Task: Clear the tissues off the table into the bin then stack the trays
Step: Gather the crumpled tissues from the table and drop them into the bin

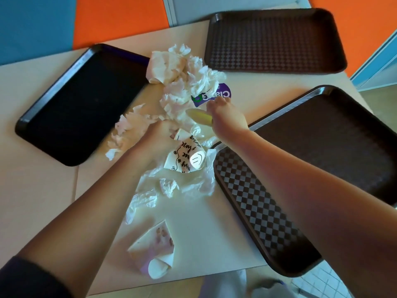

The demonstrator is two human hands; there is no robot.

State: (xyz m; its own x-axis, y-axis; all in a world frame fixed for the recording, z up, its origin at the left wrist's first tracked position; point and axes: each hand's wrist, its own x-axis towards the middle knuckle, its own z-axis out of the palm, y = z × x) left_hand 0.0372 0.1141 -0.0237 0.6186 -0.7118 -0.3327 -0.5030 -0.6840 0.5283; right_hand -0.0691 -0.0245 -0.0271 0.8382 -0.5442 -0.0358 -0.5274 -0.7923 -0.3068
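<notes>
Landmark: crumpled white tissue heap (182,82) mid-table (43,201).

Left of heap: black rectangular plastic tray (81,104), empty; we judge it pushed aside for later stacking.

At heap's near edge: left hand (159,134) curled over tissues plus printed white paper wrapper (187,155), clenched, gathering a bundle, we judge.

Right hand (225,115), just right of heap's near part: closed around pale yellow stick-like object (198,117); fingertips near purple sticker (217,94).

Right of heap: three brown checker-textured trays (275,39), unstacked.

Bin not in view.
</notes>
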